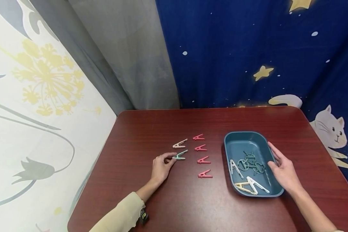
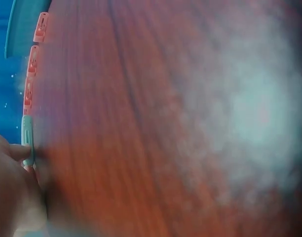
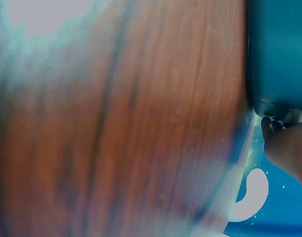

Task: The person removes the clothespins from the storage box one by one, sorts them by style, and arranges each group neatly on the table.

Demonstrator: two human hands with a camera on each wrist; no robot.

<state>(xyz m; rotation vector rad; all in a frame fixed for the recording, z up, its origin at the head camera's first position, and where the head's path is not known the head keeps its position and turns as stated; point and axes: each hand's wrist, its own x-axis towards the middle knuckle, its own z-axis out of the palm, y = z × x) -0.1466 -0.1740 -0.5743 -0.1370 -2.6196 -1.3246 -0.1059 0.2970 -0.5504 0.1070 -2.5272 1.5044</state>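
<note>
My left hand (image 1: 161, 167) pinches the left end of a light green clothespin (image 1: 179, 155) between thumb and fingers, close over the table. The same green clothespin (image 2: 27, 140) shows edge-on at the fingertips in the left wrist view. Just behind it lies a cream clothespin (image 1: 179, 144). To the right, several red clothespins (image 1: 203, 160) form a column. My right hand (image 1: 285, 170) grips the right rim of a blue-grey plastic tray (image 1: 228, 151), thumb over the edge. Inside the tray are white clothespins (image 1: 256, 184), a pale yellow clothespin (image 1: 243, 187) and dark green ring-shaped clips (image 1: 250, 158).
The dark red wooden table (image 1: 150, 129) has rounded corners. A blue star-patterned curtain (image 1: 226, 64) and a grey curtain (image 1: 145, 64) hang behind its far edge. A white patterned wall (image 1: 46, 135) stands on the left. Near the left sleeve is a small black object (image 1: 144, 216).
</note>
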